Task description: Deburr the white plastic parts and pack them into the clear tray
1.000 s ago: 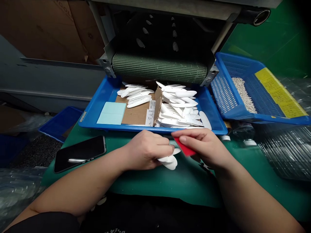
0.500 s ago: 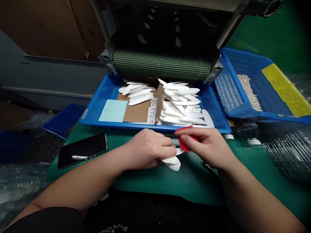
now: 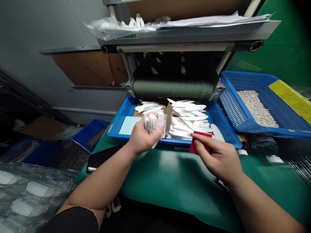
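My left hand [image 3: 142, 137] is raised over the near edge of the blue tray [image 3: 227, 134], fingers closed round a stack of white oval plastic pieces [image 3: 153, 123]. My right hand [image 3: 217, 155] rests on the green mat [image 3: 170, 174] just in front of the tray and pinches a small red pad [image 3: 199, 145]. Inside the tray lie a heap of white oval pieces [image 3: 189, 121], a smaller group [image 3: 149, 107] on brown cardboard, and a pale blue sheet [image 3: 128, 125].
A green ribbed conveyor belt [image 3: 173, 89] ends above the tray's back. At right is a blue mesh basket [image 3: 245, 121] with small pale granules and a yellow sheet. A black phone [image 3: 102, 157] lies on the mat at left. Clear plastic blister trays [image 3: 29, 191] fill the lower left.
My left hand has lifted off the mat with the white pieces, up and toward the tray. The right hand stayed near the tray edge. The view tilted upward, showing the shelf above the conveyor.
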Motion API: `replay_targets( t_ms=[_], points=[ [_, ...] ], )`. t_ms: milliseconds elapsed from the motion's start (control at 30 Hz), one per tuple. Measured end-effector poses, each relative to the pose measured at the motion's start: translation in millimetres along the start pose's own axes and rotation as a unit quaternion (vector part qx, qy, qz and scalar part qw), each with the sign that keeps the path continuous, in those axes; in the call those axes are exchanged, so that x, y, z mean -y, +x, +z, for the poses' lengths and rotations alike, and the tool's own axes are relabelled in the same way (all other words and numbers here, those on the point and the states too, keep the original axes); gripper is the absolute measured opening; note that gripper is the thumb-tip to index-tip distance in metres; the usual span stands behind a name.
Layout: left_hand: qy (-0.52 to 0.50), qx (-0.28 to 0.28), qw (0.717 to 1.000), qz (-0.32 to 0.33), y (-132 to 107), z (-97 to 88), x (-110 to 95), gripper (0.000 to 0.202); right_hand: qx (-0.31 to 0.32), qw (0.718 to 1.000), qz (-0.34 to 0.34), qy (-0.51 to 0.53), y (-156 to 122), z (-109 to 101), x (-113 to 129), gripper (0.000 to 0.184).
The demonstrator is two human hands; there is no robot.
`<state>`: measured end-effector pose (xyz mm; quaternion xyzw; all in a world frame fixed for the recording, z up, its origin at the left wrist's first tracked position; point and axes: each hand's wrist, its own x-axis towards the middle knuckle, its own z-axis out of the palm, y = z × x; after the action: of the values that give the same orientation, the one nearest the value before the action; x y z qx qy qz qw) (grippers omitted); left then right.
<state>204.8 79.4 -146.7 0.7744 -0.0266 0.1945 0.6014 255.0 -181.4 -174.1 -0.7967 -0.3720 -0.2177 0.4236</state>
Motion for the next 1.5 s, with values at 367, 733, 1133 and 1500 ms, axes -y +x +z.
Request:
replay_targets(
  t_ms=[367, 733, 1133, 1500],
  points=[
    [0.545, 0.101, 0.828, -0.088, 122.6, -38.7, 39.2, 0.035, 0.138, 0.989, 0.024, 0.054, -6.2, 15.8, -10.8, 0.032],
    [0.598, 0.167, 0.781, -0.069, 128.8, -23.6, 60.6, 0.027, 0.173, 0.981, 0.060, 0.070, -3.1, 18.3, -14.5, 0.036],
    [0.027, 0.142, 0.973, -0.177, 24.2, -1.1, -34.1, 0.054, 0.018, 0.879, 0.298, 0.373, 2.3, 8.7, -9.5, 0.039],
    [0.116, 0.242, 0.939, 0.215, -28.9, 38.2, 22.4, 0.008, 0.079, 0.853, 0.390, 0.337, 6.8, 9.8, 2.6, 0.035]
  ],
)
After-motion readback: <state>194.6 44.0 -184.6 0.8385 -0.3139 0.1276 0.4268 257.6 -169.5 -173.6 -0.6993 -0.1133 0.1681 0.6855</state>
